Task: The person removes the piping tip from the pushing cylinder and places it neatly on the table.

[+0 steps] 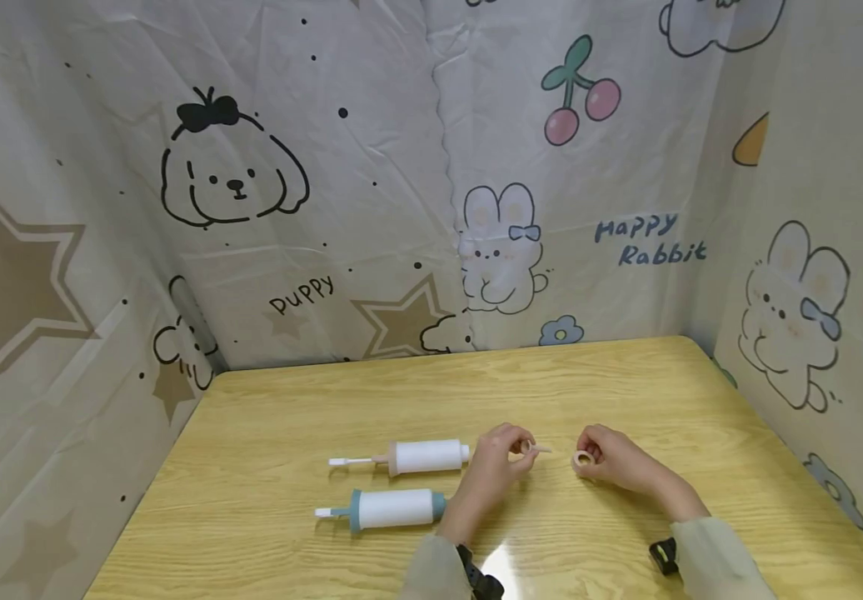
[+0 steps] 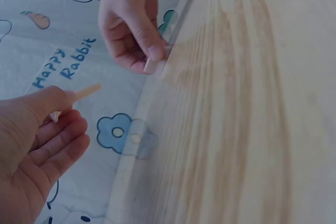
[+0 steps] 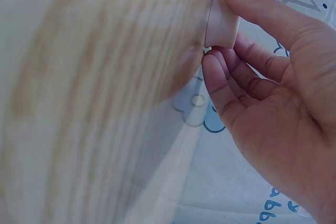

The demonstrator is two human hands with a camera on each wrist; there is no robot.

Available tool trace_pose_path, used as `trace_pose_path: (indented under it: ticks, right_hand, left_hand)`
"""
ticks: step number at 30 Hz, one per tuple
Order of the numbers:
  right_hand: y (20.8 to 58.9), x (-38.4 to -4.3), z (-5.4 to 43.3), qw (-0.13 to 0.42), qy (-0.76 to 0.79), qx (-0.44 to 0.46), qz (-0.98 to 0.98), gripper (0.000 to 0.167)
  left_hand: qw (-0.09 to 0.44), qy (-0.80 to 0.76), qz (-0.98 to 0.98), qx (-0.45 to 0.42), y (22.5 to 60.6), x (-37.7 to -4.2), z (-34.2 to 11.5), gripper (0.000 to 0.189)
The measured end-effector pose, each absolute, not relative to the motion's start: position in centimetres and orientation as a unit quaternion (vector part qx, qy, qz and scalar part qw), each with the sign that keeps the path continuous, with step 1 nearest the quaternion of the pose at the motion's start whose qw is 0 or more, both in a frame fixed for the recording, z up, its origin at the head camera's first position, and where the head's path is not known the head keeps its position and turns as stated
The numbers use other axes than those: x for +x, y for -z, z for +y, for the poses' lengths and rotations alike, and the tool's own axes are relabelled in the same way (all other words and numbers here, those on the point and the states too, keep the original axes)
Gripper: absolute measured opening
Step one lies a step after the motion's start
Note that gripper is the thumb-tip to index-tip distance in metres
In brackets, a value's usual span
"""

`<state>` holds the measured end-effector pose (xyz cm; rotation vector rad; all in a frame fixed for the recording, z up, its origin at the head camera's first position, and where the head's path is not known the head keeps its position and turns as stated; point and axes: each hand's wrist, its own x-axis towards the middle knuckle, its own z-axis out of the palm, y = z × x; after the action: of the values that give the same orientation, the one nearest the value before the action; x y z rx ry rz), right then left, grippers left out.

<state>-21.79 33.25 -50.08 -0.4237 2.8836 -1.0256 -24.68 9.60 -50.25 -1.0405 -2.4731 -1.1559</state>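
Observation:
My left hand (image 1: pixel 493 463) pinches a small pale beige piece between thumb and finger. In the head view a thin strip (image 1: pixel 544 450) of this piece points right; the left wrist view shows it as a short flat strip (image 2: pixel 88 91). To the right, my right hand (image 1: pixel 619 461) grips a small pale ring (image 1: pixel 576 461) with a round hole. Up close in the right wrist view, the ring (image 3: pixel 223 22) has a smooth, wide outer wall, and fingers hide part of it. A gap separates the two pieces, both held over the wooden table (image 1: pixel 551 533).
Left of my left hand lie two white cylinders with handles, one with beige ends (image 1: pixel 427 456) and one with teal ends (image 1: pixel 396 508). Patterned cloth (image 1: pixel 371 167) walls the table's back and sides. Black wrist devices (image 1: pixel 486 582) sit at both sleeves.

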Motion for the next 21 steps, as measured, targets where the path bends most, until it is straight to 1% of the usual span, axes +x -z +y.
trace_pose_path:
  ticks: [6,14,18,21]
  right_hand:
    - [50.2,-22.0,33.3,0.023,0.331,-0.141,0.933,0.021]
    - [50.1,-22.1,33.4,0.024,0.332,-0.136,0.933,0.02]
    - [50.0,-22.0,33.4,0.027,0.333,-0.133,0.933,0.019]
    - [50.0,-21.9,33.4,0.028,0.333,-0.131,0.933,0.019]
  left_hand:
    - [0.09,0.346,-0.871,-0.336,50.4,-24.6,10.5,0.007]
    - [0.097,0.3,-0.886,-0.341,50.8,-24.5,10.8,0.011]
    - [0.075,0.291,-0.895,-0.329,50.9,-24.5,10.8,0.011]
    - [0.061,0.284,-0.902,-0.32,51.0,-24.5,10.8,0.008]
